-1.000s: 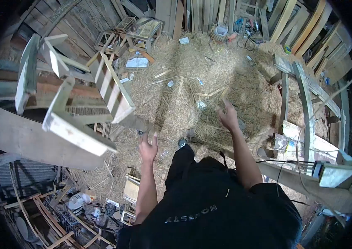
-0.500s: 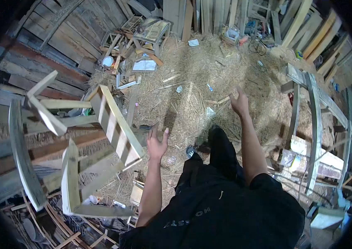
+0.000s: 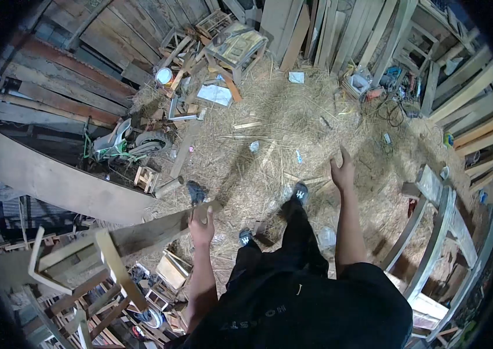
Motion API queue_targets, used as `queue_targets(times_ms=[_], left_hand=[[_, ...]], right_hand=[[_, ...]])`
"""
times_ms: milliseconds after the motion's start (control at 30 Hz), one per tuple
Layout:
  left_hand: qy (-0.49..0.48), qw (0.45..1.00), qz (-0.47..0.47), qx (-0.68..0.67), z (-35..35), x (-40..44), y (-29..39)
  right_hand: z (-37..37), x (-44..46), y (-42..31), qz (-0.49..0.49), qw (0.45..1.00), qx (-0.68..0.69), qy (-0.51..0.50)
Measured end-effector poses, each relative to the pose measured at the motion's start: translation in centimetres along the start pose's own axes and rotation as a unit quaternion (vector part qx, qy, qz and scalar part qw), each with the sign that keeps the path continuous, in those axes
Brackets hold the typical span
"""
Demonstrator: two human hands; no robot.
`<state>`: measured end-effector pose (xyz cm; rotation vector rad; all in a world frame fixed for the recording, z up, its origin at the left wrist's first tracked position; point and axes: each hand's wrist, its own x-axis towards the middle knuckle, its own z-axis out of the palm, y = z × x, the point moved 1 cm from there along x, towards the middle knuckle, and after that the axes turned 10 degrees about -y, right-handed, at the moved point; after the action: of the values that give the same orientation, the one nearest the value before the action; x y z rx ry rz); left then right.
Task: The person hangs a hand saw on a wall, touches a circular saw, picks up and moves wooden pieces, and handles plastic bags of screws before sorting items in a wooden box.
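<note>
My left hand is held low at my left side, fingers apart, with nothing in it. Just beyond its fingertips is the end of a thick wooden plank; whether they touch I cannot tell. My right hand hangs in the air above the straw-covered floor, thumb and fingers apart, holding nothing. Pale wooden frame pieces lie at the lower left, behind my left hand. To the right of my right arm stands a large wooden frame with curved rails.
A motorbike and a long curved board are on the left. A small wooden table stands among scrap wood at the back. Planks lean on the far wall. A dark shoe lies near the plank.
My view has turned left and shifted forward over the floor. The wooden frames at left now sit lower and further back, and the motorbike and curved board have come into sight. Both hands stay empty.
</note>
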<state>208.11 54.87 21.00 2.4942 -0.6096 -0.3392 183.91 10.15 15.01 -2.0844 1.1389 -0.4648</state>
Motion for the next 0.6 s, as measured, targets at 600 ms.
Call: queue_targets(times_ms=[600], left_hand=[[0.055, 0.994, 0.096, -0.023, 5.9, 16.9, 22.9]], right_hand=[[-17.4, 16.7, 5.7, 0.012, 1.000, -0.010, 0.023]])
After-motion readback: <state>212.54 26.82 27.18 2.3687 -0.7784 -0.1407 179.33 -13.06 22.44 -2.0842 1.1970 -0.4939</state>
